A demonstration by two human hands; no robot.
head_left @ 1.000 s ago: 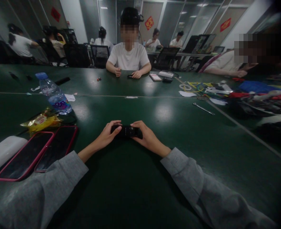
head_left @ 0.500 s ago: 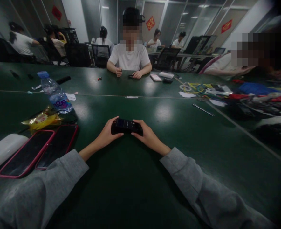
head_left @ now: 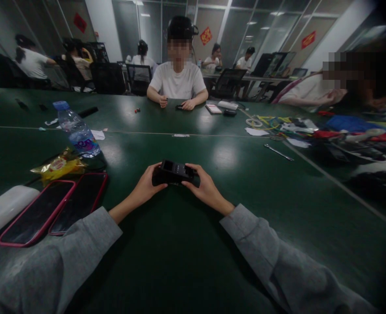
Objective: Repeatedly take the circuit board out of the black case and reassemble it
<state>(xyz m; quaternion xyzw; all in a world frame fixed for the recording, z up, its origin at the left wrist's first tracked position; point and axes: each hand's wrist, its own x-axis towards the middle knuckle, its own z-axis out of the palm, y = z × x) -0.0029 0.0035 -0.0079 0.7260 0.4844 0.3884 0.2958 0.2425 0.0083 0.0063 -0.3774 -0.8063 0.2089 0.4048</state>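
At the left of the frame a clear plastic water bottle with a blue cap [head_left: 77, 132] is standing on the dark green worktop [head_left: 186, 261], its fill unclear, while at centre the left hand [head_left: 146, 186] and right hand [head_left: 203, 186] are gripping, fingers curled, opposite ends of a small black rectangular device [head_left: 174, 172].

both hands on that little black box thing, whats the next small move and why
Probably steady the black device with the left hand and free the thumb of the right hand to probe its top face. It is pinched at both ends, its top tilted toward the camera above the green table, and a recess seems to show near its left end, though dimly.
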